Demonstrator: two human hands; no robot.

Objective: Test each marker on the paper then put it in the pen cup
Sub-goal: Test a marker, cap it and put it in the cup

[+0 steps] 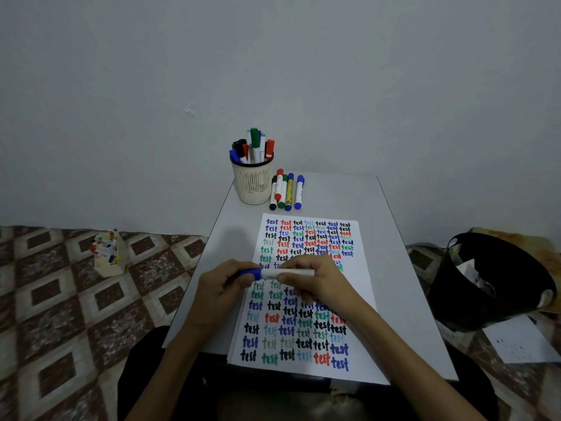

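Both hands hold one blue marker (274, 273) level above the middle of the paper (361, 270). My left hand (223, 287) grips its blue cap end, and my right hand (315, 282) grips the white barrel. The sheet is covered with rows of the word "test" in blue, red, green and black. Behind the paper, several loose markers (287, 191) lie side by side. To their left stands the beige mesh pen cup (252, 185), filled with several upright markers.
The small grey table (403, 275) stands against a plain wall. On the patterned floor at left is a small box of markers (107, 253). A black bin (488, 281) sits to the right, with a loose sheet of paper (519, 341) in front of it.
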